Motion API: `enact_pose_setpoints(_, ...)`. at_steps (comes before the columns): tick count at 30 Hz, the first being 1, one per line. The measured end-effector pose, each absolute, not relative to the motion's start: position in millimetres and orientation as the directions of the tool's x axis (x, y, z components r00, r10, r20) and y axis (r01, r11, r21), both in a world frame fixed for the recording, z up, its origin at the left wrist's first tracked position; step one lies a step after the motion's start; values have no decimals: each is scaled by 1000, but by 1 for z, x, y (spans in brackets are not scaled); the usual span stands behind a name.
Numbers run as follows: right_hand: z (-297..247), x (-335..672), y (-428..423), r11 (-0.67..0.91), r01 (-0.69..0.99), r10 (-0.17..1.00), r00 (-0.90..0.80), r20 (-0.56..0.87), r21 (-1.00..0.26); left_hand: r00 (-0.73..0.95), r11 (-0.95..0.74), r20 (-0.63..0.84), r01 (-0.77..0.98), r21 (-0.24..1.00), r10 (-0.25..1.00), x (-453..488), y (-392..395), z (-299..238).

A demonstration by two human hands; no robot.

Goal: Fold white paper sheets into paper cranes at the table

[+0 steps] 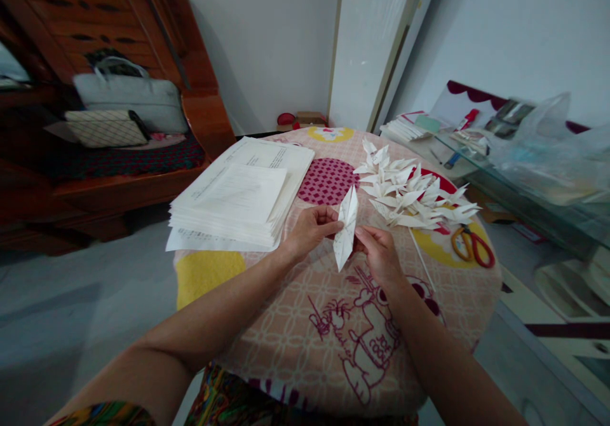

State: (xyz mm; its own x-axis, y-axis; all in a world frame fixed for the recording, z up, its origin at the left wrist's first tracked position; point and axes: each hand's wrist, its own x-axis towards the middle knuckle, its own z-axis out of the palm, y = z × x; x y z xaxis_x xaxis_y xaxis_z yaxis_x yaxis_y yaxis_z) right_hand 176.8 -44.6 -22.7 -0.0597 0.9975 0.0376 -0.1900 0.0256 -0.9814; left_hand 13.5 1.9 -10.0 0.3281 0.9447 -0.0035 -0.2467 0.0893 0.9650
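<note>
Between my two hands a folded paper diamond (347, 226) stands nearly upright above the table, its two long points facing up and down. My left hand (317, 226) pinches its left edge between thumb and fingers. On the other edge, my right hand (379, 251) grips it with thumb and forefinger. A pile of folded paper cranes (410, 187) lies beyond my right hand. Left of my hands rests a thick stack of printed paper (229, 222), with a smaller sheet (248, 191) on top.
Scissors with red and orange handles (473, 247) and a thin white stick (422, 261) lie at the right of the cloth-covered round table (295, 324). A glass shelf (524, 187) with plastic bags stands to the right. A wooden bench (200, 121) holding bags is at the left.
</note>
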Motion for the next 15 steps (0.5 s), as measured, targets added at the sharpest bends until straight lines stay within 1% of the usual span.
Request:
enact_pose_setpoints(2, -24, 177, -44, 40, -172, 998, -35, 47, -984, 324, 79, 4, -241, 967, 946, 14, 2, -10)
enact_pose_setpoints(8, -31, 178, -43, 58, -37, 998, 4, 58, -998, 328, 63, 10, -213, 975, 945, 16, 0, -11)
enact_pose_setpoints(15, -32, 178, -43, 46, -47, 999, 23, 45, -998, 336, 58, 13, -200, 978, 942, 16, 0, -14)
